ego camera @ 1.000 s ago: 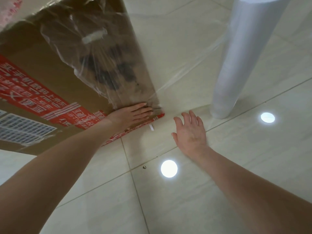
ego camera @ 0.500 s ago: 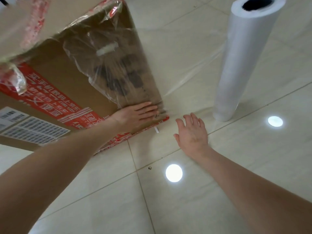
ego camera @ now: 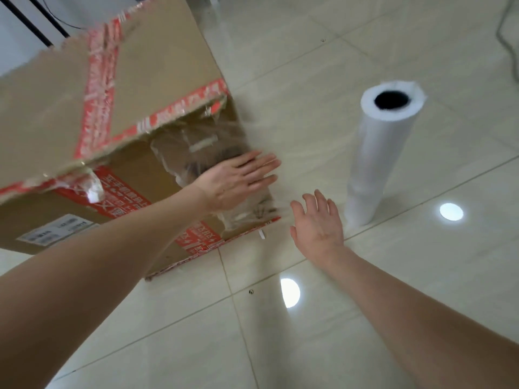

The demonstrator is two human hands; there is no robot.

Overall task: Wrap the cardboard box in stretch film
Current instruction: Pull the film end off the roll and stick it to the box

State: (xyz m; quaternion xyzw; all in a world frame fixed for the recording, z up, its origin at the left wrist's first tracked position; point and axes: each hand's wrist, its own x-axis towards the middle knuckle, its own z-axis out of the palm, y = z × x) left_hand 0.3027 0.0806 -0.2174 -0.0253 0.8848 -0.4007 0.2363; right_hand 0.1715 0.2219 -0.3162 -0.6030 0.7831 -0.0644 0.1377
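Under you is a pale tiled floor (ego camera: 365,318), and it takes up most of the view. The big box (ego camera: 157,68) stands on it to your left, with its top flaps shut and red tape (ego camera: 101,66) running along the edges. The white roll (ego camera: 376,158) stands upright on the floor to your right, well apart from the box, and you can see down its dark hole. Film (ego camera: 196,153) is stuck in a crinkly patch on the side of the box that faces you, near the right corner. A thin, faint sheet of it seems to run from that corner toward the roll, but the view is blurry there. Your left hand (ego camera: 238,181) lies flat on the film patch with its fingers straight, pressing on the box. Your right hand (ego camera: 317,223) is wide, with its fingers spread, and holds nothing. It hangs over the floor between the box corner and the roll. A white label (ego camera: 56,231) sits low on the side of the box. A bright round light spot (ego camera: 451,211) shines on the floor just beside the foot of the roll.
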